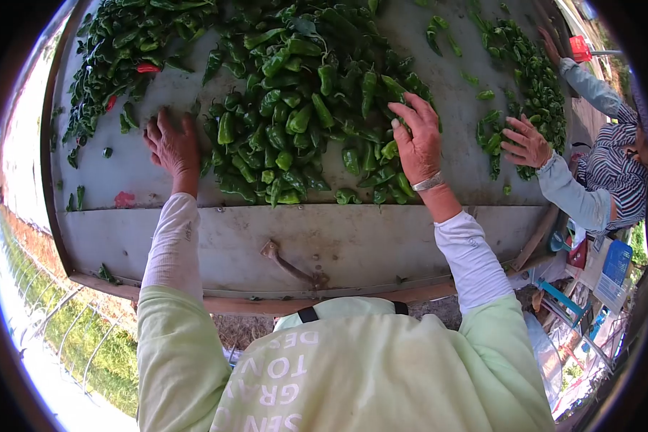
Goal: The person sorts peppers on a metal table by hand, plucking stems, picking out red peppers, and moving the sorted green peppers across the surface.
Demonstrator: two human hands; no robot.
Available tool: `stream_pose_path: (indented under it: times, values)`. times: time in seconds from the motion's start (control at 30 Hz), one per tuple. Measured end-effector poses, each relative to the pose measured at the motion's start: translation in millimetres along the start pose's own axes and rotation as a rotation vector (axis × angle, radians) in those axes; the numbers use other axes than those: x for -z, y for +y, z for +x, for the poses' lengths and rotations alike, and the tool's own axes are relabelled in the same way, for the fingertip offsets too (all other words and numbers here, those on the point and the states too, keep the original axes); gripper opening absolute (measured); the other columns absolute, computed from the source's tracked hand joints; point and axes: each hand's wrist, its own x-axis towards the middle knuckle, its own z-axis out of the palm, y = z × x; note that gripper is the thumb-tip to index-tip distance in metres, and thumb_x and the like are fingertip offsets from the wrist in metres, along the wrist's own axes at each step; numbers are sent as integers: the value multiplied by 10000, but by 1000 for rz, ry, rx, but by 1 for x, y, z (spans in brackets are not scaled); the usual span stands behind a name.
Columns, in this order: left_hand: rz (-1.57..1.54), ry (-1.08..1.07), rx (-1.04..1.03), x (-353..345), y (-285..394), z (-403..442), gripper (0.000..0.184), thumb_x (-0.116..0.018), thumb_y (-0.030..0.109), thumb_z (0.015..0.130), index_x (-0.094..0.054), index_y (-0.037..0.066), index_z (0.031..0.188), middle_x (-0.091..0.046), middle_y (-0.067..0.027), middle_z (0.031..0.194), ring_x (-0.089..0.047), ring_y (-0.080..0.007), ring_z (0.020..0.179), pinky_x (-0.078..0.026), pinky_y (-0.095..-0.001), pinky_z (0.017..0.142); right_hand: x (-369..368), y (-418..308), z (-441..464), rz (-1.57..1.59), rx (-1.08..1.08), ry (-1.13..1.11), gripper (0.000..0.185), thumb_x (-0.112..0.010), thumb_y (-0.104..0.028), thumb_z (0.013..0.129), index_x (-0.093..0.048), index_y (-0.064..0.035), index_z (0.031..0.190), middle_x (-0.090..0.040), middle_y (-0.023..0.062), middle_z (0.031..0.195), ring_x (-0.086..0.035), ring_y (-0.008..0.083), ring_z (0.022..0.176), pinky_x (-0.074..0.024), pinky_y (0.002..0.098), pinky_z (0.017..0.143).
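A big heap of green peppers (281, 122) covers the middle of the metal table (266, 230). My left hand (174, 147) is at the heap's left side, fingers spread and bent down over the bare metal, holding nothing. On the heap's right edge, my right hand (419, 140) has its fingers apart, close to the nearest peppers; I see nothing in its grasp. Whether its fingertips touch them I cannot tell. Two red peppers, one of them a bright red pepper (147, 68), lie among a second pile of green peppers (97, 93) at the far left.
A co-worker in a striped top (612, 173) stands at the right, one hand (527, 142) over another pile of peppers (536, 79). A curved handle (291, 265) is fixed to the table's front panel. Crates and a blue container (616, 261) stand beyond the right corner.
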Motion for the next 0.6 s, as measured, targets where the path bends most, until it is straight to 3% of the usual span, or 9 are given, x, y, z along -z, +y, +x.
stream_pose_path:
  times: [0.07,0.1,0.23,0.3,0.4,0.47,0.57,0.6]
  values:
    - [20,1,-2,0,0,-1,589,-549,484,801,-414,244,1322,-333,-74,1418,-225,-305,1337,-219,-545,1004,-5,-1,22,73,34,98,221,-608,-15,746,-664,-105,940,-633,83,972,-582,268,935,-481,355,796]
    - [24,3,3,1,0,-1,589,-549,484,801,-414,244,1322,-333,-74,1418,-225,-305,1337,-219,-545,1004,-7,-13,37,273,-83,53,196,-576,16,770,-666,-93,907,-644,80,836,-614,245,778,-502,353,712]
    - [14,-16,7,3,2,-1,587,-556,474,796,-418,240,1316,-335,-78,1417,-231,-304,1336,-221,-536,1004,-37,-38,78,355,-43,-5,189,-615,-58,776,-650,-105,956,-645,95,815,-622,264,723,-510,366,668]
    - [20,-20,10,4,2,-1,588,-559,473,793,-420,238,1314,-335,-79,1417,-232,-305,1336,-221,-533,1005,-54,-41,91,90,100,-216,244,-665,-173,763,-625,-122,998,-649,108,824,-629,290,749,-509,383,687]
    - [3,-19,4,2,2,-1,590,-560,480,791,-422,237,1311,-331,-78,1421,-229,-307,1336,-219,-530,1007,-64,-15,103,-115,189,-234,320,-694,-268,738,-605,-135,1015,-652,114,791,-630,311,757,-506,402,700]
    - [-1,10,-14,1,0,-2,595,-559,489,789,-423,238,1311,-331,-76,1421,-226,-310,1337,-216,-529,1010,-48,-6,115,58,-69,-266,291,-703,-314,740,-634,-114,940,-656,100,723,-632,292,723,-499,382,689]
    - [15,7,4,1,2,-2,598,-559,493,789,-423,236,1312,-332,-74,1422,-223,-304,1339,-212,-529,1014,-35,28,121,8,-166,-144,250,-695,-326,754,-660,-100,855,-655,91,697,-634,257,686,-495,355,666]
    - [12,4,2,0,1,-2,598,-559,493,789,-423,236,1312,-332,-74,1422,-223,-304,1339,-212,-529,1014,-26,35,119,110,-351,-207,234,-687,-318,762,-668,-97,836,-652,85,690,-631,233,668,-493,340,649]
